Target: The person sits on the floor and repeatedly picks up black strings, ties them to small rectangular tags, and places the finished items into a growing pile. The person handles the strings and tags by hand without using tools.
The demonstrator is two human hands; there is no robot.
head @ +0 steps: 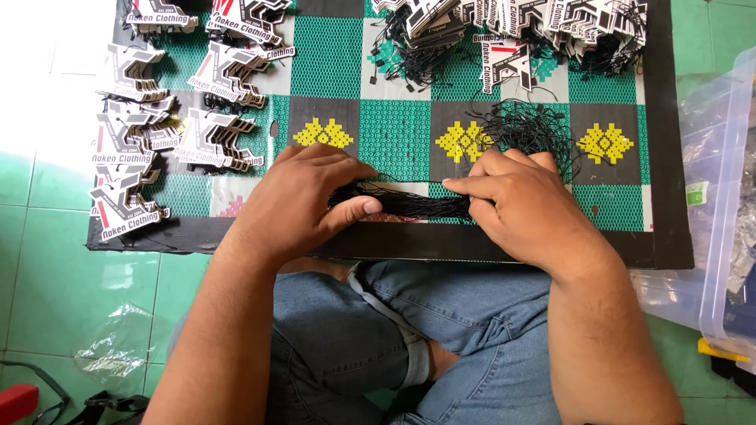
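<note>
A bundle of thin black strings (409, 205) stretches between my two hands, just above the near edge of a patterned mat (394, 130). My left hand (303, 201) pinches one end of the bundle between thumb and fingers. My right hand (516, 205) grips the other end, fingers curled over it. A loose tangle of more black strings (531, 130) lies on the mat just beyond my right hand.
Stacks of black-and-white cardboard hang tags (169, 118) lie in rows on the mat's left part. A heap of tags with strings (512, 31) fills the far right. A clear plastic bin (728, 197) stands to the right; crumpled clear plastic (118, 342) lies on the green tiled floor.
</note>
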